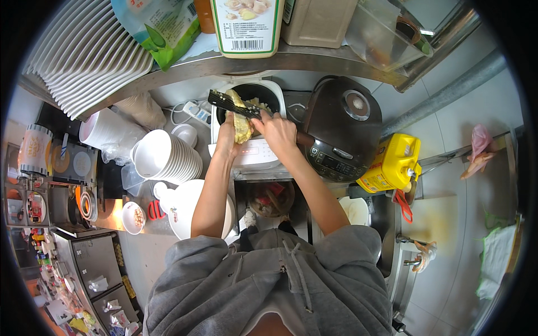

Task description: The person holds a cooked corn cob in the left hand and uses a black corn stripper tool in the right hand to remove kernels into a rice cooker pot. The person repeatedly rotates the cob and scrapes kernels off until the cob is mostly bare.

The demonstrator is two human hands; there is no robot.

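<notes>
My left hand (228, 138) grips a pale yellow corn cob (242, 126) and holds it tilted over an open white rice cooker (252, 156). In my right hand (277, 132) is a kitchen knife (227, 102) with a dark, patterned blade and a brown handle. The blade lies across the cob, and a few corn bits cling to it. Inside the dark inner pot (269, 93) are pale yellow pieces, partly hidden by the knife and hands.
A brown rice cooker (344, 126) stands closed at right, beside a yellow jug (391, 161). Stacked white bowls (168, 157) and a power strip (197, 112) are at left. A metal shelf edge (252, 63) runs overhead, bearing plates (92, 54) and a seasoning container (248, 29).
</notes>
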